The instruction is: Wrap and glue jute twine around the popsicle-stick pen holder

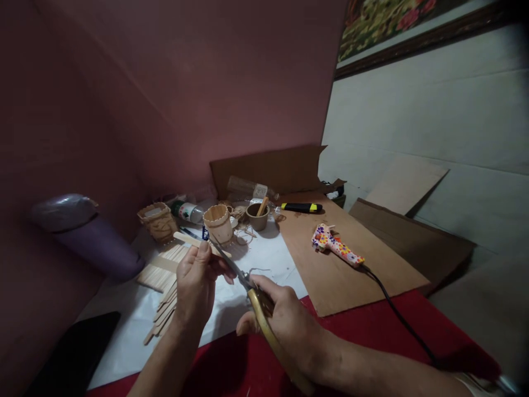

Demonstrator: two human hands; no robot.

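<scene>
My left hand [197,278] pinches a flat wooden craft stick [188,239] and holds it above the white paper [264,275]. Around the yellow-brown handles of a pair of scissors [261,315] my right hand [289,322] is closed. The scissor blades point up and left and meet the stick near its right end, by my left fingertips. Whether the blades are fully closed cannot be made out. Just beyond the blades stands a small round pot made of craft sticks [219,224]. A stack of craft sticks [163,268] lies left of my left hand, with several loose ones below it.
A flower-patterned glue gun [336,245] with a black cord rests on the cardboard [301,264] at right, below a black-and-yellow utility knife [301,208]. Behind are a small brown cup [258,216], plastic bottles [185,211] and another stick pot [157,222]. Red cloth [231,358] covers the front edge.
</scene>
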